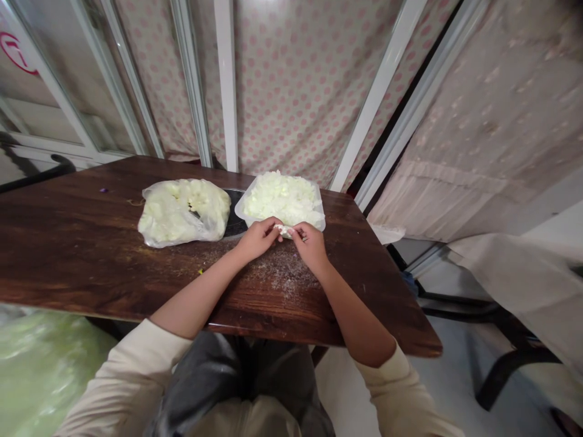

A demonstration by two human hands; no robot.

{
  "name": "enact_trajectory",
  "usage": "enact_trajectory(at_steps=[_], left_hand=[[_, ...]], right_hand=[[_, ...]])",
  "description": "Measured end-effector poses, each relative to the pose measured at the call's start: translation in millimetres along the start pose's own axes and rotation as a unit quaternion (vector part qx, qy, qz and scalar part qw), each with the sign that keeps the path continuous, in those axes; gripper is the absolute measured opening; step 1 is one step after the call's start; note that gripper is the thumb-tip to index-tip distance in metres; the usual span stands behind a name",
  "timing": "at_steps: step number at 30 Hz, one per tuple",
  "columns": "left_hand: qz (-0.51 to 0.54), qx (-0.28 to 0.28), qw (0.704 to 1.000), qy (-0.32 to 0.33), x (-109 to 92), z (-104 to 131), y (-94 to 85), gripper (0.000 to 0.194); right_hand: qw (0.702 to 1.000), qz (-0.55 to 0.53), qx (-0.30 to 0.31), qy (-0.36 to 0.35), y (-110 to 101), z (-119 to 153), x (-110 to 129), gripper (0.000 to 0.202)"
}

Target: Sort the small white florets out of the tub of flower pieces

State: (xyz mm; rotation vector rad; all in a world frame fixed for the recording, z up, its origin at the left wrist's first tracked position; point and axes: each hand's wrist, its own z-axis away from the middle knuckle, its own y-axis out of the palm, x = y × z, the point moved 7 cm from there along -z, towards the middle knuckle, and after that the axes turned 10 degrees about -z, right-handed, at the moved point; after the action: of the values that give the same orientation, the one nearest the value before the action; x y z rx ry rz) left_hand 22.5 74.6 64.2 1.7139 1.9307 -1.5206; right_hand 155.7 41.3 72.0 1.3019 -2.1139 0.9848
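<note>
My left hand (260,237) and my right hand (310,244) meet at the front of a white plastic tub (241,212). Between their fingertips they pinch a small whitish piece (286,229), whose kind I cannot make out. The tub is heaped with pale green-white pieces (282,197), too blurred to name. To its left lies a clear plastic bag (159,227) full of similar pale yellow-green pieces. A dark, shiny flat object (235,221) shows partly between bag and tub.
The dark wooden table (91,261) has fine white crumbs (286,273) scattered below my hands. At lower left stands a large bag (50,370) with light green contents. A black chair frame (510,364) is at right. A dotted curtain (286,91) hangs behind the table.
</note>
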Motion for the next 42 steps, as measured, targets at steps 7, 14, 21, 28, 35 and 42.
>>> enact_trajectory(at_steps=[7,14,21,28,35,42], left_hand=[[0.008,0.007,1.0,-0.026,8.7,0.3,10.2,0.019],[-0.048,0.014,0.999,-0.001,2.4,3.7,13.4,0.02],[-0.085,0.007,0.996,0.016,5.3,3.2,14.1,0.021],[-0.061,0.024,0.998,0.02,-4.9,2.5,11.6,0.029],[0.062,0.027,0.997,-0.039,2.8,1.4,16.7,0.035],[0.312,-0.018,0.933,-0.179,18.2,1.6,22.8,0.027]], right_hand=[[0.971,0.193,-0.137,-0.037,-52.2,-15.1,-10.0,0.031],[0.965,0.207,0.036,-0.156,-5.6,2.5,30.6,0.033],[0.972,0.158,0.13,-0.12,16.3,3.9,14.2,0.023],[0.989,0.056,0.124,-0.064,14.7,1.8,6.8,0.026],[0.992,0.008,0.117,-0.037,12.6,0.6,6.2,0.033],[0.999,-0.032,0.035,0.011,-1.6,-4.3,-4.2,0.037]])
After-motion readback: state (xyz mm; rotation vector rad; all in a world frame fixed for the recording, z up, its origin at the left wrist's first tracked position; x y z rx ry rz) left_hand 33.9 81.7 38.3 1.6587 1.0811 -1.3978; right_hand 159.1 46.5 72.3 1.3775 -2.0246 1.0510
